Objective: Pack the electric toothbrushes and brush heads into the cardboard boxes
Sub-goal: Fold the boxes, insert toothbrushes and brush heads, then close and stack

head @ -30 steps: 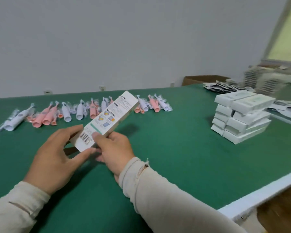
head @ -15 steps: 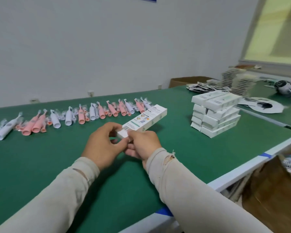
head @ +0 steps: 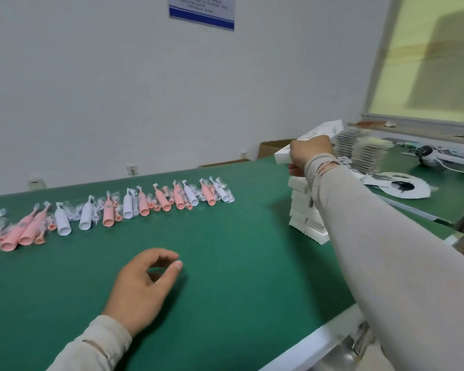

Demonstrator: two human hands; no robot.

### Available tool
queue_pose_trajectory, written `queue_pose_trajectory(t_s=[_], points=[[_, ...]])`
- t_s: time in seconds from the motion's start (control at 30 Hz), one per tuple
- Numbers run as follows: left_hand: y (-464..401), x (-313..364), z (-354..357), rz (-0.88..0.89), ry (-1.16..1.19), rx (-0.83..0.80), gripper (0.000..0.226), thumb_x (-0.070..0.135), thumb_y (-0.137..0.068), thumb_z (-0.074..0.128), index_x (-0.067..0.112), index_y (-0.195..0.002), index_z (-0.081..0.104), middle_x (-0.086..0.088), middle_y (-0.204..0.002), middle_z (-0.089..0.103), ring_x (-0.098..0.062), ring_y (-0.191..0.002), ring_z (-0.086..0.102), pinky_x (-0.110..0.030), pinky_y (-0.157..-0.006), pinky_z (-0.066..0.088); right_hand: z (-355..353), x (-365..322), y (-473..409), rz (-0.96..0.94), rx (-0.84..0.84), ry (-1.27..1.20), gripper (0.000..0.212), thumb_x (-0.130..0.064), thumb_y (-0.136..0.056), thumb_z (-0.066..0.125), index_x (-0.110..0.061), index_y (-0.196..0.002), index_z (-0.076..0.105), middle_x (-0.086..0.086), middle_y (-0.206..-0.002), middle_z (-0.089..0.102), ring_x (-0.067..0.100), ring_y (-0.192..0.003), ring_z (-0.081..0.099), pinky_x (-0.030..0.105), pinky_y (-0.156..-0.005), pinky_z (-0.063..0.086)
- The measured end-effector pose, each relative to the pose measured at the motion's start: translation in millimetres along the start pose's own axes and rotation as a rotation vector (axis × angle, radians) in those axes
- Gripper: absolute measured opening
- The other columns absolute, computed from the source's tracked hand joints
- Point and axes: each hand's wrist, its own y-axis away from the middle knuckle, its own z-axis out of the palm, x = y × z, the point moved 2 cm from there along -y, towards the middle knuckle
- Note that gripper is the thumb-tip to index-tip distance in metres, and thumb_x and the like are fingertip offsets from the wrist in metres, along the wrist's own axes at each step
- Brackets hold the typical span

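My right hand [head: 310, 153] grips a long white cardboard box [head: 324, 131] and holds it just above the stack of white boxes [head: 302, 212] at the right of the green table [head: 225, 263]. My forearm hides much of that stack. My left hand [head: 145, 285] hovers low over the table in front of me, fingers loosely curled, holding nothing. A row of pink and white electric toothbrushes [head: 107, 212] in clear wrappers, with small brush heads among them, lies across the far left and middle of the table.
The table's white front edge [head: 319, 341] runs diagonally at lower right. Behind the stack are piles of printed leaflets [head: 364, 153] and a brown carton [head: 273, 148]. A second green bench [head: 439, 194] at right carries paper discs and a white device.
Both hands held the box near the table's middle before. My left hand has let go and stayed low; my right hand has carried the box right, up over the stack. The view has turned right.
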Motion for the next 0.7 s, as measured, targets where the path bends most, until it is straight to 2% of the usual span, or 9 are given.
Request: queue_pose_trajectory(t_s=[0.07,0.13,0.23,0.27,0.33,0.4,0.57,0.63,0.7], points=[[-1.3,-3.7,1.8,0.005,-0.008,-0.006,0.02,0.01,-0.083,0.077,0.029,-0.076,0.072,0.017,-0.088,0.072,0.0,-0.079,0.066,-0.005,-0.071,0.046,-11.5,3.7,-21.4,0.025,0.016,0.061,0.029,-0.012,-0.09,0.055,-0.005,-0.119,0.053,0.017,-0.102,0.068,0.034,-0.08,0.072,0.042,-0.061,0.063],[-3.3,-3.1,2.7,0.025,-0.008,-0.012,0.019,0.013,-0.082,0.077,0.031,-0.078,0.072,0.019,-0.087,0.072,0.001,-0.079,0.066,-0.005,-0.071,0.046,-19.0,13.6,-33.7,0.039,-0.093,0.162,0.003,-0.013,-0.095,0.054,-0.016,-0.094,0.053,0.013,-0.105,0.062,0.027,-0.078,0.067,0.03,-0.048,0.059],[-2.2,-2.2,4.3,0.054,-0.012,-0.019,0.022,0.009,-0.082,0.078,0.029,-0.076,0.072,0.016,-0.087,0.072,0.0,-0.077,0.066,-0.005,-0.07,0.046,-27.7,29.6,-48.8,0.032,-0.193,0.277,0.022,-0.011,-0.097,0.052,-0.02,-0.079,0.043,0.011,-0.11,0.054,0.021,-0.074,0.057,0.02,-0.034,0.046],[-1.5,-2.5,4.7,0.052,-0.01,-0.027,0.023,0.008,-0.082,0.078,0.029,-0.075,0.072,0.015,-0.087,0.072,-0.001,-0.076,0.066,-0.006,-0.07,0.046,-29.0,32.4,-51.9,0.023,-0.197,0.318,0.02,-0.01,-0.097,0.053,-0.019,-0.081,0.045,0.011,-0.11,0.054,0.022,-0.074,0.056,0.019,-0.036,0.047],[-0.8,-2.2,4.8,0.05,-0.011,-0.043,0.023,0.009,-0.082,0.078,0.03,-0.076,0.072,0.014,-0.087,0.072,-0.001,-0.075,0.066,-0.007,-0.07,0.047,-28.0,33.3,-55.6,-0.012,-0.162,0.448,0.006,-0.009,-0.092,0.056,-0.015,-0.094,0.054,0.013,-0.112,0.057,0.026,-0.082,0.057,0.026,-0.056,0.054],[0.0,-1.6,4.6,0.053,-0.011,-0.055,0.025,0.012,-0.082,0.077,0.037,-0.082,0.072,0.015,-0.089,0.072,-0.001,-0.077,0.066,-0.007,-0.07,0.046,-27.1,36.9,-58.8,-0.051,-0.073,0.664,0.016,-0.012,-0.088,0.06,-0.009,-0.104,0.058,0.018,-0.113,0.064,0.028,-0.088,0.057,0.032,-0.074,0.049],[1.7,1.0,4.7,0.102,-0.041,-0.068,0.025,0.009,-0.081,0.078,0.032,-0.075,0.071,0.015,-0.087,0.071,-0.001,-0.081,0.066,-0.006,-0.07,0.044,-23.5,46.1,-44.7,-0.117,-0.045,0.879,0.045,-0.056,-0.085,0.06,-0.015,-0.103,0.056,0.012,-0.109,0.062,0.033,-0.091,0.056,0.035,-0.075,0.041],[1.3,0.5,3.9,0.101,-0.059,-0.068,0.023,0.009,-0.082,0.077,0.03,-0.076,0.071,0.016,-0.087,0.07,-0.001,-0.082,0.066,-0.006,-0.07,0.045,-20.3,44.8,-31.5,-0.192,0.046,0.905,0.054,-0.063,-0.087,0.055,-0.016,-0.112,0.063,0.01,-0.119,0.066,0.033,-0.095,0.059,0.034,-0.073,0.041],[-0.4,0.5,0.9,0.082,-0.083,-0.055,0.02,0.012,-0.083,0.077,0.03,-0.077,0.071,0.017,-0.086,0.07,-0.001,-0.081,0.065,-0.005,-0.069,0.044,-6.0,41.1,-2.0,-0.355,0.138,0.744,0.053,-0.061,-0.09,0.052,-0.018,-0.117,0.066,0.008,-0.12,0.068,0.03,-0.097,0.062,0.035,-0.075,0.044]])
